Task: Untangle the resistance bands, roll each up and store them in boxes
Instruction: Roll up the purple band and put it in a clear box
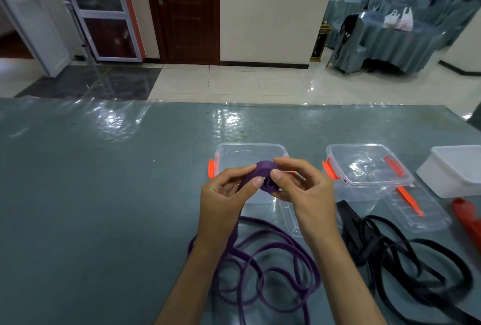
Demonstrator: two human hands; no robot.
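Both hands hold the purple band's (pixel 273 267) rolled end above the open left box (pixel 251 152): left hand (pixel 229 194) and right hand (pixel 304 189) each in narrow grip, pinching it. Loose purple loops lie on surface (pixel 104 194); black band (pixel 406 254) tangled beside the right box (pixel 369 163).

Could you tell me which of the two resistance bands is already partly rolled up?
The purple band: both hands hold its small roll above the table, while the black band lies loose at the right.
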